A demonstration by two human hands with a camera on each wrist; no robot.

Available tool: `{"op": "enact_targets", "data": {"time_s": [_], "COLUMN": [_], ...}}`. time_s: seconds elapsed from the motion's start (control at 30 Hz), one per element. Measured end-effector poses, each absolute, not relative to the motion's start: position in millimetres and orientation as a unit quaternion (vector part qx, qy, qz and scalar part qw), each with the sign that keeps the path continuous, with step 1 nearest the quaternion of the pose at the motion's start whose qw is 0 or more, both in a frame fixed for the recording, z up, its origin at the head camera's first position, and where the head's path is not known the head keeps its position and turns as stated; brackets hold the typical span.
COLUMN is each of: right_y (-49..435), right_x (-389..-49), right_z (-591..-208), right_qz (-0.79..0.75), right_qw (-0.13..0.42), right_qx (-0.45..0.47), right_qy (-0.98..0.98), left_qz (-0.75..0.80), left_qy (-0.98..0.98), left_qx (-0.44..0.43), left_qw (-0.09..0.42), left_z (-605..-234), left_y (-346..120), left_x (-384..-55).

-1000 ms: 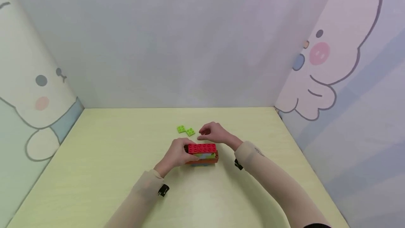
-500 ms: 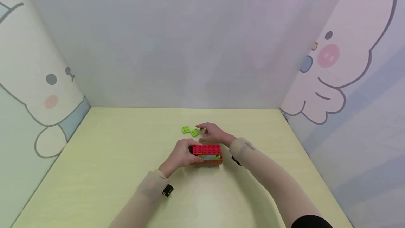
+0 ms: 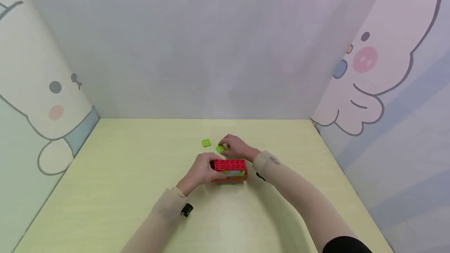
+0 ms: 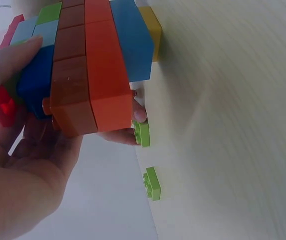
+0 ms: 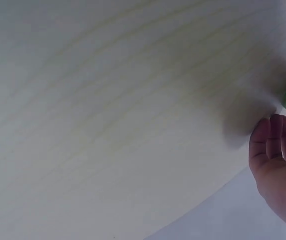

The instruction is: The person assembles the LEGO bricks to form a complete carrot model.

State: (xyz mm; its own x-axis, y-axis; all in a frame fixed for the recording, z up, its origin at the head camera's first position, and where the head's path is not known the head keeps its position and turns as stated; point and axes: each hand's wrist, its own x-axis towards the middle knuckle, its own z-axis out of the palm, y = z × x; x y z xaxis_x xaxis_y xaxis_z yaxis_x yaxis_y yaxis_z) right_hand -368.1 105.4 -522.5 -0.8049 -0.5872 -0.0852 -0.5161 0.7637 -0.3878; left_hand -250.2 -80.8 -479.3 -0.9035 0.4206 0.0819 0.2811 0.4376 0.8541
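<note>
My left hand (image 3: 201, 171) grips a stack of building blocks (image 3: 230, 164) from its left side, thumb in front. Red studded bricks top the stack; in the left wrist view, brown, orange-red and blue bricks (image 4: 135, 42) show in layers, with a yellow one at the bottom. Just behind the stack, my right hand (image 3: 237, 147) pinches a flat lime-green brick (image 3: 220, 149) between thumb and index finger, low at the table. That brick shows only partly in the right wrist view, at the edge. A second lime-green brick (image 3: 206, 142) lies to its left.
The pale yellow table (image 3: 140, 190) meets a grey back wall (image 3: 197, 69). Side panels with cartoon animals (image 3: 365, 61) stand at left and right. Both forearms reach in from the front.
My right hand has reached left and lowered its fingers onto the nearer green brick, which has shifted slightly right, away from the other one. My left hand still holds the stack.
</note>
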Motion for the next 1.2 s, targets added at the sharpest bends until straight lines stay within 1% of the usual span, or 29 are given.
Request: {"op": "enact_targets", "data": {"time_s": [0.1,0.2,0.33,0.43,0.6,0.7,0.83,1.03,1.2], "right_y": [110.9,116.6,127.0,135.8,147.8,154.5,163.6,175.4,179.0], "right_x": [-367.2,-362.3,-351.5,-342.9,-325.5,-312.7,-294.8,-274.8,-262.4], "right_z": [-522.3,-517.6,-500.5,-483.6,-462.2,-452.6,-438.9,-422.9,-415.3], "right_qz": [-0.169,-0.165,-0.172,-0.184,-0.205,-0.231,-0.278,-0.318,-0.334], "right_qw": [0.090,0.096,0.117,0.119,0.103,0.102,0.107,0.106,0.125], "right_qx": [-0.290,-0.274,-0.260,-0.270,-0.277,-0.264,-0.255,-0.275,-0.270], "right_qy": [0.938,0.942,0.943,0.938,0.933,0.931,0.920,0.901,0.895], "left_qz": [0.488,0.486,0.487,0.489,0.489,0.489,0.487,0.485,0.484], "left_qy": [0.846,0.848,0.847,0.847,0.848,0.848,0.849,0.850,0.850], "left_qx": [0.206,0.202,0.200,0.196,0.191,0.191,0.191,0.192,0.195], "left_qw": [0.067,0.066,0.069,0.074,0.077,0.078,0.077,0.073,0.074], "left_z": [-478.9,-480.0,-482.1,-482.2,-483.1,-485.3,-487.0,-486.5,-485.7], "left_y": [-80.0,-80.3,-81.7,-82.3,-83.5,-83.5,-82.7,-81.7,-80.1], "left_x": [-249.9,-250.2,-252.3,-253.2,-253.5,-253.7,-253.9,-253.6,-252.9]}}
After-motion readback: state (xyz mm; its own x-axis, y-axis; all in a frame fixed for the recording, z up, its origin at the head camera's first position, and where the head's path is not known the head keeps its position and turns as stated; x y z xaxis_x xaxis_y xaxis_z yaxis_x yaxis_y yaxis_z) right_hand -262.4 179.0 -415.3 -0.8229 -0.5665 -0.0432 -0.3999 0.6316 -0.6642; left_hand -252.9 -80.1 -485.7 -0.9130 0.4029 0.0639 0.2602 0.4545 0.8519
